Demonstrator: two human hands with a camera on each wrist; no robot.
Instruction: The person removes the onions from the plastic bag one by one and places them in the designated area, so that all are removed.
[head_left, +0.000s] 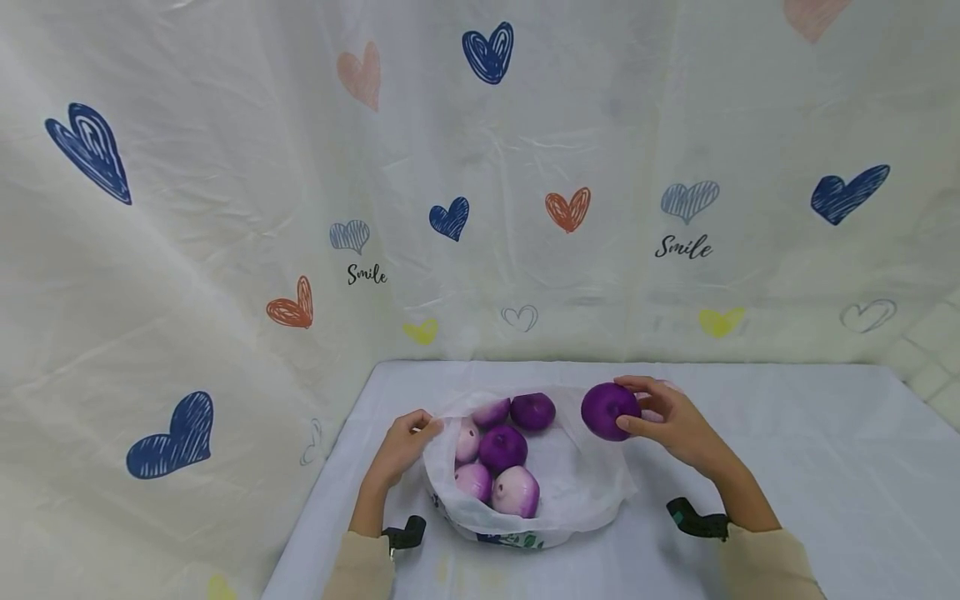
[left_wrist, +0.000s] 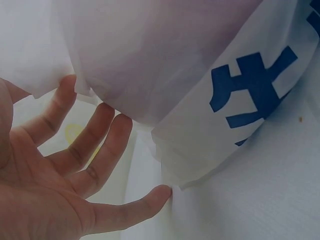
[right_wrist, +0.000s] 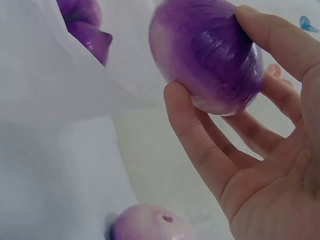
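Note:
A white plastic bag [head_left: 585,500] with its mouth wide open stands on the table, holding several purple-and-white onions [head_left: 503,448]. My left hand [head_left: 405,442] pinches the left side of its rim between thumb and forefinger; in the left wrist view the other fingers spread near the plastic [left_wrist: 190,100]. Over by the bag's right rim, my right hand [head_left: 667,421] grips a deep purple onion [head_left: 604,412] with thumb and fingertips, held up off the table. The right wrist view shows that onion [right_wrist: 205,55] close up, its top cut off by the frame.
Outside the bag, another pale onion [right_wrist: 147,222] lies near my right hand, mostly hidden behind it in the head view. A white cloth covers the table [head_left: 787,467]. Behind stands a curtain [head_left: 622,275] printed with hearts.

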